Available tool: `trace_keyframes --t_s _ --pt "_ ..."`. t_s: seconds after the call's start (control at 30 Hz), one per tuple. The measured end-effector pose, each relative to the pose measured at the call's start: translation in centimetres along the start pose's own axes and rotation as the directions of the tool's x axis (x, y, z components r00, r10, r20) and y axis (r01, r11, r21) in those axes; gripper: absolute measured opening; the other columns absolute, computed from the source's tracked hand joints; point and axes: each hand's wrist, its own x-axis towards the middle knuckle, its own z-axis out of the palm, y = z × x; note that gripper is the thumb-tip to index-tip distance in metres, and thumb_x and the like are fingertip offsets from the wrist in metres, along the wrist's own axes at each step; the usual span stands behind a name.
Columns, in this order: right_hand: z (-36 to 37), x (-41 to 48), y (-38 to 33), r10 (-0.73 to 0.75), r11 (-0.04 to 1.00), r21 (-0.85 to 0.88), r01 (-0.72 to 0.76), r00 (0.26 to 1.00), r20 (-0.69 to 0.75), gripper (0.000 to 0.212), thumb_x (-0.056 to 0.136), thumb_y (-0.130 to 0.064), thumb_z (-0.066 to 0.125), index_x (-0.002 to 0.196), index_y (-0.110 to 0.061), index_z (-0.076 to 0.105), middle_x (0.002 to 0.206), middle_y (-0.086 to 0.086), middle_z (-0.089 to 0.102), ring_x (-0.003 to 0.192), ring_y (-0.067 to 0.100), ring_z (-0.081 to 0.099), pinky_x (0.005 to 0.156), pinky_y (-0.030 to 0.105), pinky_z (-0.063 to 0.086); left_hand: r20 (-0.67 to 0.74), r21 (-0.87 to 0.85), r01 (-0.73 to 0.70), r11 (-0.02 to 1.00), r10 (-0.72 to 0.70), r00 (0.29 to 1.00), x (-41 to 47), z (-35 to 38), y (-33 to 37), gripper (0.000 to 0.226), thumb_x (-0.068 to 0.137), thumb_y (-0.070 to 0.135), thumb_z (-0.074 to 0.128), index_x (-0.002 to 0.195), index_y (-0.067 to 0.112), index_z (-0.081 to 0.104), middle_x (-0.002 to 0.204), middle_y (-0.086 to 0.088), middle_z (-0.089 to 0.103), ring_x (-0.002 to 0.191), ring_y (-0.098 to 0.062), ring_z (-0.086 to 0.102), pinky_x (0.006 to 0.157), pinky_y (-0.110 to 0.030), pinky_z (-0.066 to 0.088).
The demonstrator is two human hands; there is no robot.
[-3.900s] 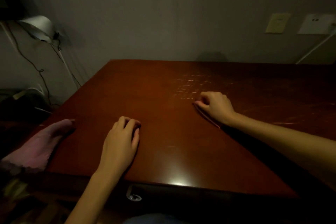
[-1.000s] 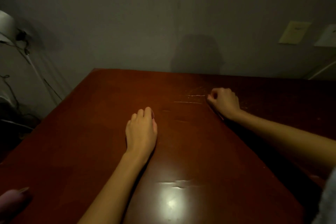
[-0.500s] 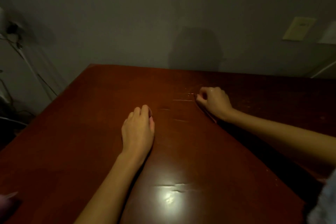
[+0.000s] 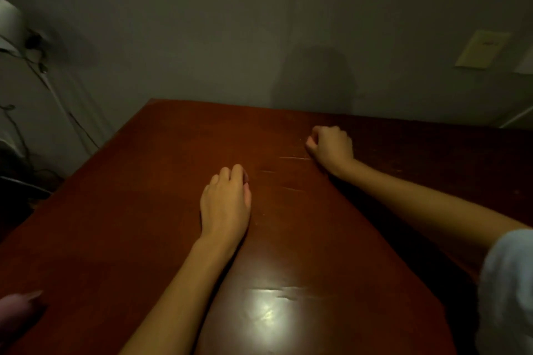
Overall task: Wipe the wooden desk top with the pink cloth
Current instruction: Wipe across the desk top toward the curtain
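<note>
The dark red-brown wooden desk top (image 4: 129, 225) fills the lower view, glossy, with a light glare near the front. My left hand (image 4: 226, 204) rests palm down at mid-desk, fingers curled under, holding nothing. Farther back to the right, my right hand (image 4: 331, 147) lies in a loose fist beside some pale scratches, and nothing shows in it. The pink cloth (image 4: 14, 314) is at the desk's near left edge, mostly cut off by the frame. It is well away from both hands and touched by neither.
A grey wall stands right behind the desk. A white lamp (image 4: 8, 23) and hanging cables (image 4: 57, 101) are off the left side. A pale wall plate (image 4: 481, 49) is at the upper right. My light sleeve (image 4: 507, 291) shows at the right edge.
Since 3.9 s ago both hands have slid farther onto the desk and the cloth has dropped to the lower left corner. Over the last second only the view shifted slightly.
</note>
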Motion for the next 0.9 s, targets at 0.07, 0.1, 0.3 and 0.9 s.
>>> trace_keyframes --t_s 0.07,0.1,0.3,0.9 --pt "0.5 -1.3 0.3 -0.092 0.995 0.039 0.091 0.995 0.024 0.019 0.094 -0.027 0.052 0.083 -0.013 0.059 0.073 -0.001 0.053 0.068 0.018 0.053 0.059 0.027 0.034 -0.004 -0.005 -0.011 1.0 0.011 1.0 0.1 0.1 0.2 0.012 0.097 0.023 0.044 0.106 0.019 0.051 0.102 0.001 0.056 0.09 -0.017 0.055 0.07 -0.028 0.043" --pt "0.5 -1.2 0.5 -0.103 0.994 0.04 0.102 0.994 0.03 0.02 0.093 -0.028 0.052 0.082 -0.013 0.06 0.074 -0.001 0.055 0.069 0.019 0.056 0.059 0.028 0.039 -0.002 -0.001 -0.019 1.0 0.019 1.0 0.2 0.0 0.3 0.013 0.097 0.023 0.043 0.107 0.019 0.05 0.102 0.001 0.056 0.091 -0.017 0.055 0.071 -0.029 0.044" --pt "0.6 -1.4 -1.6 -0.063 0.998 0.002 0.064 0.998 -0.02 0.018 0.094 -0.025 0.051 0.089 -0.011 0.061 0.076 0.001 0.055 0.07 0.017 0.053 0.06 0.027 0.033 0.002 0.011 -0.003 1.0 0.003 1.0 0.0 0.0 0.3 0.014 0.097 0.024 0.043 0.107 0.019 0.051 0.102 -0.001 0.057 0.09 -0.019 0.055 0.072 -0.031 0.046" --pt "1.8 -0.7 -6.0 -0.077 0.996 0.052 0.076 0.997 0.007 0.018 0.094 -0.023 0.049 0.081 -0.013 0.055 0.076 0.005 0.058 0.074 0.024 0.058 0.06 0.027 0.032 0.01 0.025 -0.006 1.0 0.006 1.0 -0.1 -0.2 0.4 0.014 0.099 0.026 0.039 0.109 0.021 0.047 0.107 0.002 0.055 0.096 -0.017 0.053 0.076 -0.028 0.041"
